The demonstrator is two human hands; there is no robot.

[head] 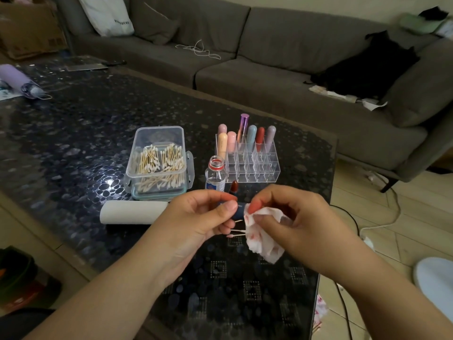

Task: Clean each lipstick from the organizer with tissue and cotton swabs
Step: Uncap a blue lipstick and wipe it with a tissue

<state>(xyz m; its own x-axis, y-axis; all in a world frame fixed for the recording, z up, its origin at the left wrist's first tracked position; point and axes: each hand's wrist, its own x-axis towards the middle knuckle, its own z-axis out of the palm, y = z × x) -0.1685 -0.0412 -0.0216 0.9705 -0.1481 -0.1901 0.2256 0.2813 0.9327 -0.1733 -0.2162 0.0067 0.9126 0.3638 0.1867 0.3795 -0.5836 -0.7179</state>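
Over a dark pebble-patterned table, the left hand pinches a dark blue lipstick tube between thumb and fingers. The right hand grips a red-stained tissue pressed against the tube's end. Behind them stand a clear organizer holding pastel lipsticks, an open small bottle, a tub of cotton swabs and a tissue roll.

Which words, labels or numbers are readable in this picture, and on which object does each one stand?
None can be read with certainty.
White bag on the sofa: dark print, blurred.
Small bottle: blue label, too small.
Cardboard box: printed marks, blurred.
Dark lipstick tube in the left hand: faint print, unreadable.
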